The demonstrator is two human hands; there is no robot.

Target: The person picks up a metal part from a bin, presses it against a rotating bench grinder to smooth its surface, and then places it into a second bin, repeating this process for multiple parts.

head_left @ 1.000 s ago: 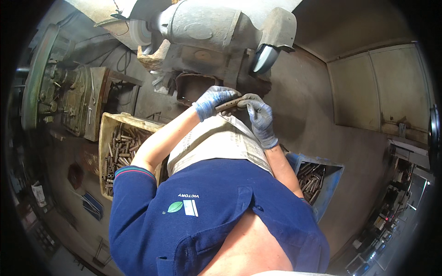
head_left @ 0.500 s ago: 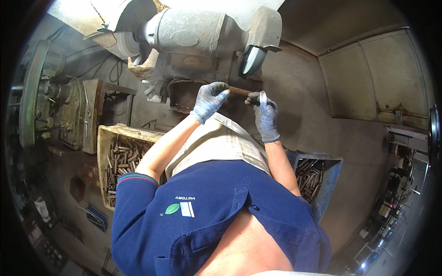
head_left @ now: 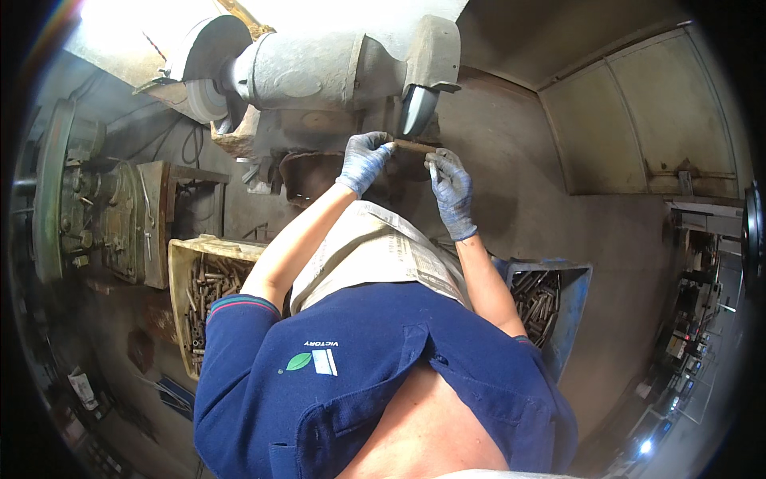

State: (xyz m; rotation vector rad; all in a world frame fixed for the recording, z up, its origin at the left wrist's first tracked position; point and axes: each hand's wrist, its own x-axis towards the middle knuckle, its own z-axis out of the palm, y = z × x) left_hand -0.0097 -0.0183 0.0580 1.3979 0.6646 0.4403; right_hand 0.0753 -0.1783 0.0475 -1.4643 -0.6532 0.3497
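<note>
From here I see the left hand [head_left: 365, 164] and right hand [head_left: 452, 190] – in mottled blue-grey gloves [head_left: 359, 176] – pinching opposite ends of a slim, brownish metal tube [head_left: 415, 146] just below the double-ended grinder's [head_left: 307, 73] curved wheel [head_left: 419, 110] – contact I cannot tell.

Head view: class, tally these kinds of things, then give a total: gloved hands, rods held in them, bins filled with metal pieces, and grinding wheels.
Gloved hands: 2 (left hand, right hand)
Held rod: 1
Bins: 2 (yellowish bin, blue bin)
Grinding wheels: 2 (left wheel, right wheel)
Total: 7
</note>
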